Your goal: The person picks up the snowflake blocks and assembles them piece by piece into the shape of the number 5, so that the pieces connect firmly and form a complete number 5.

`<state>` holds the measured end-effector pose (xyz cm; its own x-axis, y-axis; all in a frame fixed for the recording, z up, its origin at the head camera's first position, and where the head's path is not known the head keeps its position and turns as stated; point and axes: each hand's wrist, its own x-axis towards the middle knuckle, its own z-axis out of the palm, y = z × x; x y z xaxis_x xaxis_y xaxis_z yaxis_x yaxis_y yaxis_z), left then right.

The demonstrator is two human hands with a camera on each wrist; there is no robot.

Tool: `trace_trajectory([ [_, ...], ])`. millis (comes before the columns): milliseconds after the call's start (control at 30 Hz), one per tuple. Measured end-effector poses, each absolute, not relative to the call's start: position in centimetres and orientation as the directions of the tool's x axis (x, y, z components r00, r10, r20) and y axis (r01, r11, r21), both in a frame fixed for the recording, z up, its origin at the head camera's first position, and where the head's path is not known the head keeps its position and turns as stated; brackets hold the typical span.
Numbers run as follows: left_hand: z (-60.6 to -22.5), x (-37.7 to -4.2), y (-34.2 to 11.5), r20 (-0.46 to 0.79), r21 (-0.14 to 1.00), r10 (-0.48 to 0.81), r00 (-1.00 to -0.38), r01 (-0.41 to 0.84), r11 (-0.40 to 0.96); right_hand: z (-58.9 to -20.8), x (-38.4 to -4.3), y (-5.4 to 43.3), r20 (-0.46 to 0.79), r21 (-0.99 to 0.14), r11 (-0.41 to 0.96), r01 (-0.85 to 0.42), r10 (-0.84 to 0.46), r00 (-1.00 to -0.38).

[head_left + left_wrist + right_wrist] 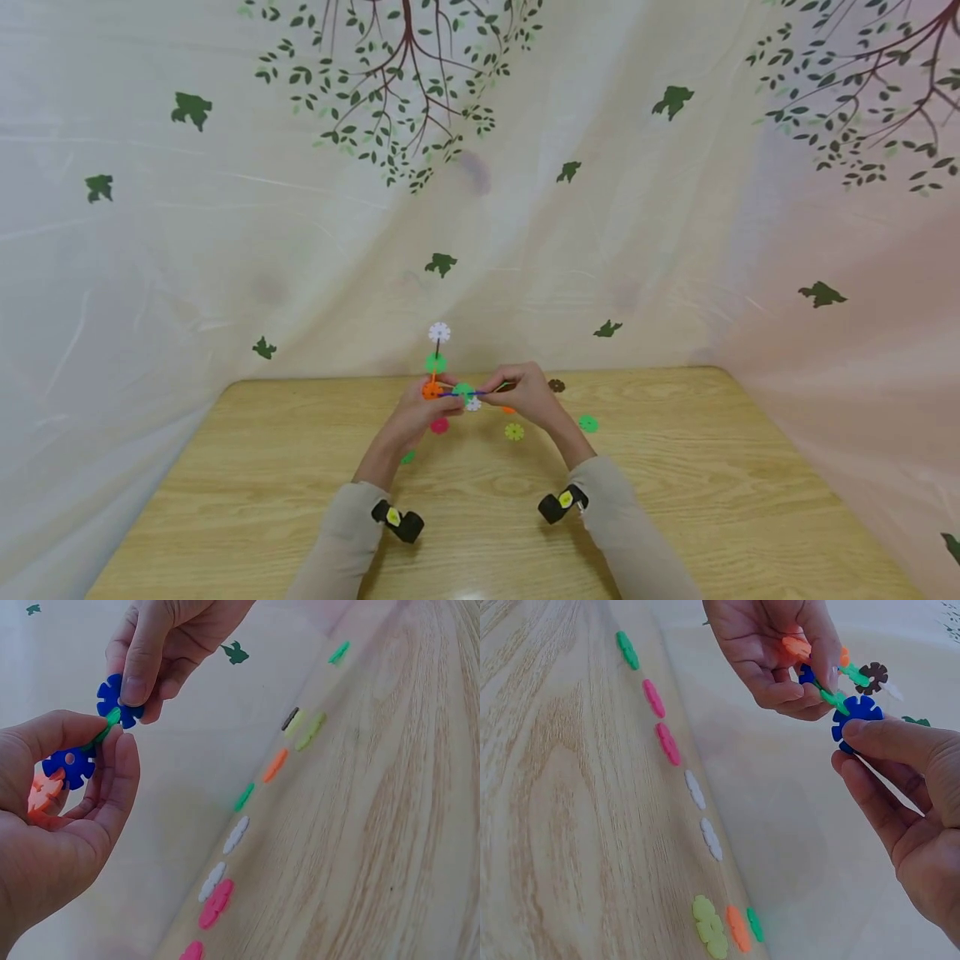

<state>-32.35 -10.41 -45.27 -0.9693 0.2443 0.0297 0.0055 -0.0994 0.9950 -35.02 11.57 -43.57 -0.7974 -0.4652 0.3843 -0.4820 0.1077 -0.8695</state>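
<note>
My left hand [411, 417] pinches a green snowflake disc [462, 390] between thumb and fingers. That disc belongs to a chain of notched plastic discs. A blue disc [71, 766] and an orange disc [432, 390] sit by the left palm. From there the chain rises through a green disc [436, 363] and a brown disc [873, 677] to a white disc [439, 333]. My right hand [531, 396] pinches another blue disc [857, 722] by its edge. Its rim meets the green disc; how deep the notches interlock I cannot tell.
Loose discs lie on the wooden table [285, 467]: pink [439, 426], white [473, 404], yellow-green [513, 432], orange [275, 765], brown [557, 386] and green [588, 424]. Behind the table's back edge hangs a pale curtain [337, 275] printed with branches and birds.
</note>
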Motion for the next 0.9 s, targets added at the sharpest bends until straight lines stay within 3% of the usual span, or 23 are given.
trace_trajectory([
  [533, -44.79, -32.25, -10.83, 0.063, 0.994, 0.208, -0.976, 0.042, -0.105, -44.04, -35.11, 10.97, 0.313, -0.899, 0.15, -0.411, -0.437, -0.843],
  [900, -44.86, -32.38, -11.37, 0.06, 0.994, 0.216, -0.975, 0.04, -0.098, -43.07, -35.23, 11.22, 0.23, -0.892, 0.21, -0.4, -0.55, -0.803],
])
